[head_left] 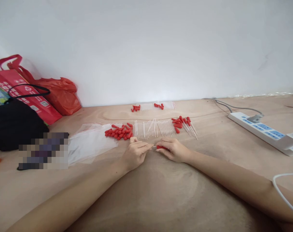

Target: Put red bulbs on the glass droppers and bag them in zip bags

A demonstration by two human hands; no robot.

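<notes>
My left hand (136,153) pinches a thin clear dropper tube (154,147), most of it hidden by the fingers. Its end meets a red rubber bulb (161,147), gripped between the thumb and fingers of my right hand (175,150). How far the tube sits inside the bulb cannot be made out. Just beyond my hands lies a row of clear dropper tubes (166,128). A heap of red bulbs (122,131) is left of that row, and a smaller group of bulbs (177,123) is to its right. Several droppers with bulbs fitted (190,128) lie beside these.
Clear plastic bags (90,141) lie flat at left, near a blurred dark object (43,151). Red bags (64,93) and a black bag (15,124) stand farther left. More bulbs (136,108) lie near the wall. A power strip (259,130) sits at right; a white cable (277,187) crosses by my right arm.
</notes>
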